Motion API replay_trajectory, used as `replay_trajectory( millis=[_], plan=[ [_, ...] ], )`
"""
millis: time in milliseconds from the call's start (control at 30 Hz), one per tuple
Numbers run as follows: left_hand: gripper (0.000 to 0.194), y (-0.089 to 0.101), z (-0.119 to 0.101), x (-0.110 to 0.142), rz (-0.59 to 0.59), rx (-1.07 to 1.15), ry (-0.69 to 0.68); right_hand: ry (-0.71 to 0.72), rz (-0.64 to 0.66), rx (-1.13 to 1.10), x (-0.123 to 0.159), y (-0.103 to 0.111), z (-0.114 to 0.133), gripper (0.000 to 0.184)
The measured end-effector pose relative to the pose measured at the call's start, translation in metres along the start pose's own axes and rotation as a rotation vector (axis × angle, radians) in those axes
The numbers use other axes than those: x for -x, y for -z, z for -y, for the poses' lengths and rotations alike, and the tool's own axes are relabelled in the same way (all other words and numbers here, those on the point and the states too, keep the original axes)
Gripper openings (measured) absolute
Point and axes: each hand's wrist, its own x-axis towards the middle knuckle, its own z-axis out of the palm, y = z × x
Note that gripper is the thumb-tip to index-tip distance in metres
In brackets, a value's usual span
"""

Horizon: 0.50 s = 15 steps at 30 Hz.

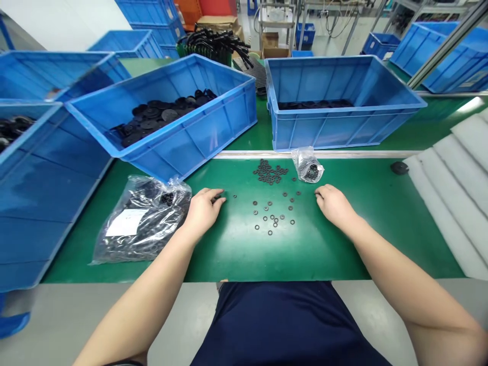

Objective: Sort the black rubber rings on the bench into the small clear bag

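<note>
Small black rings (275, 224) lie scattered on the green tabletop, and a denser pile of black rings (267, 173) sits behind them. My left hand (202, 211) rests beside a clear plastic bag of black parts (152, 239). Its fingers are curled round a dark bit that I cannot make out, thumb and forefinger tips slightly apart. One single ring (235, 196) lies just right of those fingertips. To the right of the loose rings, my right hand (334, 204) has its fingers pinched together on the table. Whatever is in that pinch is hidden.
A blue crate (198, 137) of black discs and another blue crate (324, 129) stand along the back. A small clear bag of rings (308, 165) lies before them. White foam sheets (450, 193) are stacked at right, near a black round part (399, 168).
</note>
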Motion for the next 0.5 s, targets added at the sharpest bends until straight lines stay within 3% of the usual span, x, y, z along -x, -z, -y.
replay_trajectory(
  millis=[233,500],
  plan=[
    [0.014,-0.019,-0.017,-0.011,0.015,0.022,-0.060,-0.088,-0.112,-0.103,0.000,-0.004,-0.020,0.028],
    [0.016,-0.026,-0.022,-0.020,0.060,-0.003,-0.104,-0.116,-0.152,-0.203,0.008,-0.004,-0.015,0.019]
  ],
)
